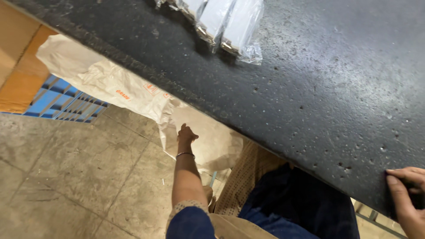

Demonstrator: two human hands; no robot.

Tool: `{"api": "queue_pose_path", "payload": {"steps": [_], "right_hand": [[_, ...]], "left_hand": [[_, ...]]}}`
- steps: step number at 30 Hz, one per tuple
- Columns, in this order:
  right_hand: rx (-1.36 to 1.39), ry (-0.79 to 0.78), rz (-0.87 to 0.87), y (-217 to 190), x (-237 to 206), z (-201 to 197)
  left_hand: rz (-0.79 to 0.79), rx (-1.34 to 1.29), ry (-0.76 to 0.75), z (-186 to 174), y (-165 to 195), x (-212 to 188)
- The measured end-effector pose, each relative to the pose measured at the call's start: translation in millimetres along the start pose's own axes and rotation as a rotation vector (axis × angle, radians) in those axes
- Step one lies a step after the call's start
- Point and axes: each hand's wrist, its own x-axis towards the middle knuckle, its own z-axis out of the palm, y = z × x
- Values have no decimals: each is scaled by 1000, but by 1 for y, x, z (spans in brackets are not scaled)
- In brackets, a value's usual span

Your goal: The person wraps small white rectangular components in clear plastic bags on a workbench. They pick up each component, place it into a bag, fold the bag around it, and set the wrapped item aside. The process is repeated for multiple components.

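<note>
Far to the left of both hands, we see an orange-brown board surface (20, 66) with a flat, smooth face, and just below it a blue plastic pallet (62, 101) whose ribs form a grid of open cells. Beneath these spreads the floor (66, 177), made of large grey stone-like tiles with dull, scuffed faces and thin joints.

Moving right, we meet a big paper sack (110, 84), beige and heavily creased, with small orange printed marks; it hangs from below the table edge down toward the floor. Our left hand (186, 135) reaches down to it with the arm outstretched, and the fingertips touch the crumpled paper where its folds gather. The fingers look bent against the sheet, but we cannot tell whether they pinch it or merely press it. A thin metal bangle (185, 154) circles the wrist, and a dark blue sleeve (190, 223) covers the upper arm.

Above and to the right of these fingers runs the table (310, 88), a thick dark slab with a rough, pitted, speckled surface and a straight diagonal edge. On it, well away from either hand, lie clear plastic packets (230, 24), glossy and wrinkled, holding flat white pieces.

At the far right, our right hand (407, 194) rests on the table's near edge, fingers laid flat and loosely spread, gripping nothing.
</note>
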Motion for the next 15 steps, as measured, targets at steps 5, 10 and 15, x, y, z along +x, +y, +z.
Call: {"api": "queue_pose_path", "payload": {"steps": [5, 10, 15], "right_hand": [[-10, 24, -43, -23, 2, -2], [-5, 32, -13, -32, 5, 4], [48, 55, -6, -59, 18, 9]], "left_hand": [[315, -182, 492, 2, -18, -28], [437, -427, 825, -21, -47, -110], [405, -1191, 688, -76, -36, -193]]}}
